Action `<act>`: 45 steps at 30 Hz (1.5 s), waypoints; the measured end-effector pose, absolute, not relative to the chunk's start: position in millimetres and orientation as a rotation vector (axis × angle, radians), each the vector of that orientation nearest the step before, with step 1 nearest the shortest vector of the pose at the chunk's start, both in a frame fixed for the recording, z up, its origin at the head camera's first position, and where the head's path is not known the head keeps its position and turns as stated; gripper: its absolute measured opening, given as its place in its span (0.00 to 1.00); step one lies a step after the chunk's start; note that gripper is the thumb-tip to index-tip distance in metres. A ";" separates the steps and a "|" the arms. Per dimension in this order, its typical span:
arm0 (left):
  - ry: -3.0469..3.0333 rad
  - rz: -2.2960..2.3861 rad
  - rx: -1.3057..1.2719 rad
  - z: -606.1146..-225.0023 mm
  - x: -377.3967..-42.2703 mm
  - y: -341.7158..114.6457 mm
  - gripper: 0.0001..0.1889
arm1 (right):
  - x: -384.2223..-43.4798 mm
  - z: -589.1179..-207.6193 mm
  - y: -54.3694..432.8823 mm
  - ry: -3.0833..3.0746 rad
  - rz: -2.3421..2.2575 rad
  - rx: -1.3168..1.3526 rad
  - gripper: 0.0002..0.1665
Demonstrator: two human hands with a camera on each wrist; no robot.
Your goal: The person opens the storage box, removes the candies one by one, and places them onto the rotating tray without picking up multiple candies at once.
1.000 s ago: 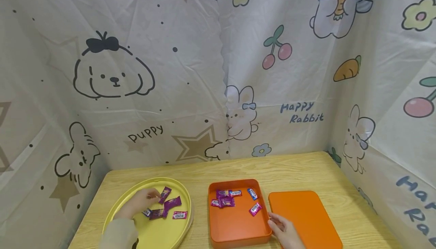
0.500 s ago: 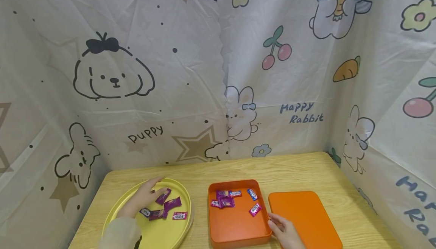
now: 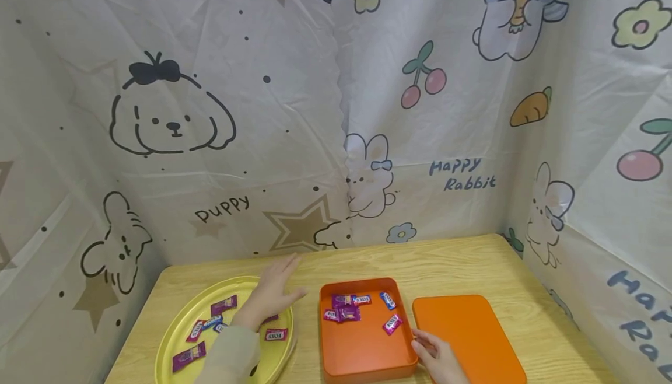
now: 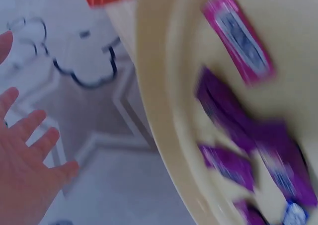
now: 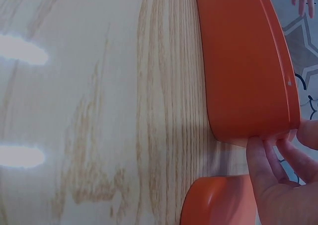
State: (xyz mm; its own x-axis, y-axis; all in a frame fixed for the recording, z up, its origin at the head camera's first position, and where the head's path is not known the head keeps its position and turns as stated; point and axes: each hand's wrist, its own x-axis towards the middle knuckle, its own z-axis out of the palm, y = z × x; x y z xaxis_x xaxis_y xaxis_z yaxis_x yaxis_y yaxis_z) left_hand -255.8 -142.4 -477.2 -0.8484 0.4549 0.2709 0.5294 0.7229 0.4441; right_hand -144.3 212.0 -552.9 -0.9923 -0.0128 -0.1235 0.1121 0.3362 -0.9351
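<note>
The person's left hand [image 3: 269, 295] is lifted over the far right side of the round yellow tray [image 3: 169, 337], its fingers and thumb spread wide with nothing between them, and its fingertips reach past the tray's far rim; a pale sleeve [image 3: 231, 352] covers the forearm. On the tray lie small wrapped sweets: 1 shiny purple packet [image 3: 223, 304] on the far side, another purple packet [image 3: 189, 357] at the near left, 1 red-pink packet [image 3: 195, 331] just beside a blue packet [image 3: 212, 321], and a pink-and-white packet [image 3: 275, 334] near the right rim. The arm hides some others in the head view; the left wrist view shows purple packets lying against each other, blurred. To the right of the tray stands an open orange rectangular box [image 3: 367, 352] with 6 sweets in its far half: 4 clustered at the left, 1 blue-and-white sweet [image 3: 387, 300] at the far right, and 1 pink-and-white sweet [image 3: 392, 324] nearer, by the right wall. The right hand [image 3: 441, 360] touches the box's right side toward the near corner, its fingertips against the outer wall and its thumb by the rim; whether it pinches the wall, I cannot tell. A flat orange rectangular panel [image 3: 469, 334] with rounded corners lies right of the box, partly behind that hand. Everything stands on a light wood-grain table [image 3: 457, 261], and a white cloth curtain [image 3: 294, 156] with cartoon drawings hangs behind it.
</note>
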 end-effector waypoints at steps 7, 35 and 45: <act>-2.910 -0.687 -0.906 -476.9 -256.3 -90.2 0.36 | -145.4 -556.2 212.6 2.456 -1.769 0.086 0.28; -3.222 -0.364 -1.106 -506.6 -252.4 38.0 0.29 | -143.8 -555.7 213.9 2.444 -1.785 0.046 0.28; -3.168 -0.099 -1.146 -510.9 -247.5 58.9 0.18 | -143.0 -556.4 213.7 2.480 -1.800 0.004 0.26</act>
State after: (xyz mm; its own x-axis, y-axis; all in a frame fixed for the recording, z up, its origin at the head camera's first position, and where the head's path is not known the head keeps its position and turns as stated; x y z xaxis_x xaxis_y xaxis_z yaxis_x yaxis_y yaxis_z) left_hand -247.5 58.9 -510.9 -0.7459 0.6373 -0.1935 0.6240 0.7703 0.1318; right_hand -143.0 213.7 -556.4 -0.9970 -0.0431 -0.0643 0.0478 0.3108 -0.9493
